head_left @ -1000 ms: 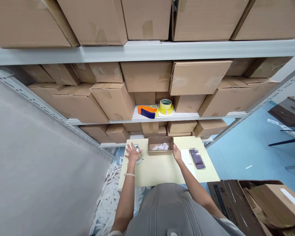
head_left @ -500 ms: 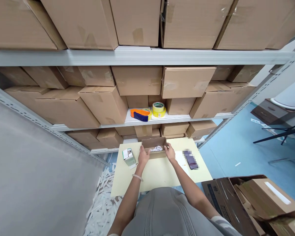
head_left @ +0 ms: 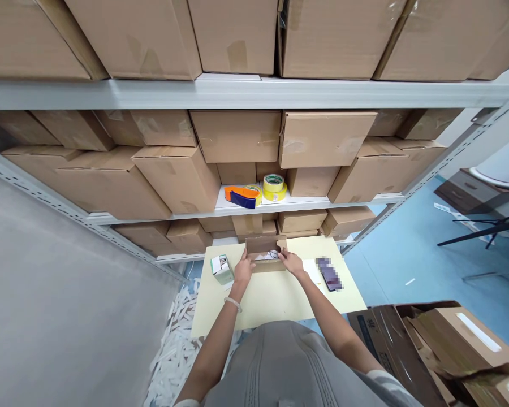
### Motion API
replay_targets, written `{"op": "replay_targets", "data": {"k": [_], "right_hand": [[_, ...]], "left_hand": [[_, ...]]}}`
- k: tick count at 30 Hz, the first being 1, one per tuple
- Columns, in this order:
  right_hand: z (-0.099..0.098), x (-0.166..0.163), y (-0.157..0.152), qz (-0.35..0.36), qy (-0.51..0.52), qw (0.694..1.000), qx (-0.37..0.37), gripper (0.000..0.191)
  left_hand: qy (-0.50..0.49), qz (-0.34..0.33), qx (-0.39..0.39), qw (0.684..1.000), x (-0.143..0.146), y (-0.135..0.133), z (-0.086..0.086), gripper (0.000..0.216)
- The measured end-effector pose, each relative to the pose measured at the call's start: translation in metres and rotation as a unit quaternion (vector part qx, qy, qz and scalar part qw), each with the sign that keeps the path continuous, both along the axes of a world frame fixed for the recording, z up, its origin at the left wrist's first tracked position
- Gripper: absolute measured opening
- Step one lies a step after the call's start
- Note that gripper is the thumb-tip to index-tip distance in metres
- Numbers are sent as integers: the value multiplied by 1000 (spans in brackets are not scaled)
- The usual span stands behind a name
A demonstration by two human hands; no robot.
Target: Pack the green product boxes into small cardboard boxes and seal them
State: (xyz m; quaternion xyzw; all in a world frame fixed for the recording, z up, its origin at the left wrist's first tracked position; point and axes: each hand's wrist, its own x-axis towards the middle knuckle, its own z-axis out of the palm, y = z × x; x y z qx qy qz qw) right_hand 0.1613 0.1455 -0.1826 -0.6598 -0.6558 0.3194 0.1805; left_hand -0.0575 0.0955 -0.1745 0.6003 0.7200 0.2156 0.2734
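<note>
On the pale yellow table (head_left: 275,299) stands a small cardboard box (head_left: 266,265) with its top open. White crumpled paper-like pieces (head_left: 271,255) lie inside it. My left hand (head_left: 243,268) grips the box's left side, thumb toward the near edge. At the right front corner, my right hand (head_left: 292,262) has its fingers closed at the rim, by a small raised flap (head_left: 282,245). Whether those fingers pinch the flap or the wall is hard to tell. A small green and white box (head_left: 222,269) stands left of my left hand.
A blurred dark phone-like object (head_left: 330,275) and a white sheet (head_left: 311,270) lie at the table's right. Tape rolls (head_left: 274,186) and an orange-blue tape dispenser (head_left: 242,196) sit on the shelf (head_left: 212,213) among cardboard boxes. Paper strips (head_left: 173,345) cover the floor left; a large carton (head_left: 398,350) stands right.
My right hand has shifted left from the box's right side to its front corner, and a small flap now stands up there. My left hand has moved slightly down along the left side.
</note>
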Motion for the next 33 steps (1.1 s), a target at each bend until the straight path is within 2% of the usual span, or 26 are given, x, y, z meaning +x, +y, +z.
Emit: {"op": "replay_targets", "data": {"k": [4,8,11,16,20,23,25,28,31,33], "right_hand": [[8,1,5,34,-53,998,-14,43],[14,1,5,82,-121,988,-45,48],[13,0,2,80,-127,988,-44,51],[7,-4,-7,59,-109,992,7,50],[4,-4,-11,57,-123,990,25,46],[3,-1,-10,50,-115,992,11,47],[3,3,-9,52,-100,994,7,48],[4,7,-8,61,-96,993,13,44],[9,6,-5,65,-122,990,1,35],[14,2,-2,60,-148,987,-14,30]], "left_hand": [[87,-17,-44,995,3,5,12,19],[128,-23,-53,990,6,6,15,22],[138,-13,-51,989,8,4,13,22],[111,-5,-37,993,8,-1,9,29],[115,-15,26,993,5,-9,13,45],[145,-22,96,985,-6,-16,21,45],[164,2,117,980,-20,-22,27,43],[184,76,100,975,-45,-29,35,44],[165,163,24,972,-66,-31,37,58],[130,187,-52,972,-73,-29,34,71]]}}
